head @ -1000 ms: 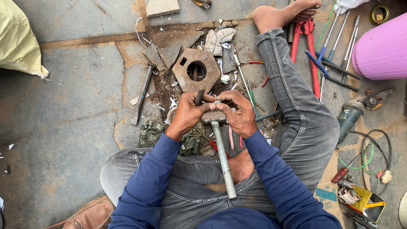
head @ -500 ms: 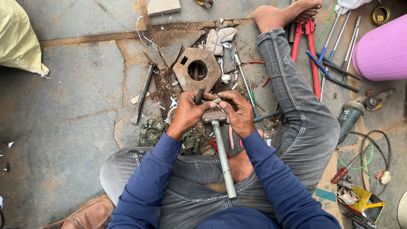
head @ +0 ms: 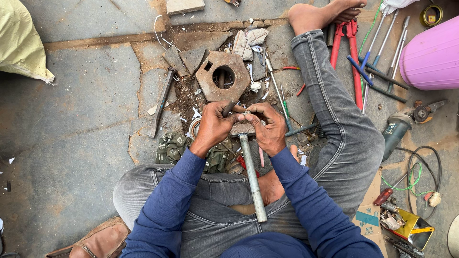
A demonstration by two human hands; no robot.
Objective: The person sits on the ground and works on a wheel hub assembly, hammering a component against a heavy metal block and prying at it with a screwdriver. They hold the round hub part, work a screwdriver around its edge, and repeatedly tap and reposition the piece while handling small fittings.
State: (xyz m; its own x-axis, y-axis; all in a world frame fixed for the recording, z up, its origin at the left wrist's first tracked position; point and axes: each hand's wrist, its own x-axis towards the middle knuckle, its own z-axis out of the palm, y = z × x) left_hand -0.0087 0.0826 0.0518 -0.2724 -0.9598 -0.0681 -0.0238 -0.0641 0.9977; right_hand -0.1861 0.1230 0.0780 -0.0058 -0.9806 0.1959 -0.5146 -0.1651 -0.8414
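I sit on the ground with my legs bent. My left hand grips a short dark metal rod that points up toward a rusty hexagonal iron block with a round hole. My right hand pinches a small part against the head of a hammer. The hammer's long grey metal handle runs down over my lap. Both hands meet over the hammer head, just below the iron block. What the small part is cannot be made out.
A flat metal bar lies left of the block. Red bolt cutters, spanners and screwdrivers lie at the right, with an angle grinder, a pink bucket and a yellow box of parts. A green rag lies by my knee.
My hands have stayed over the hammer head with only slight finger movement. Nothing else has shifted.
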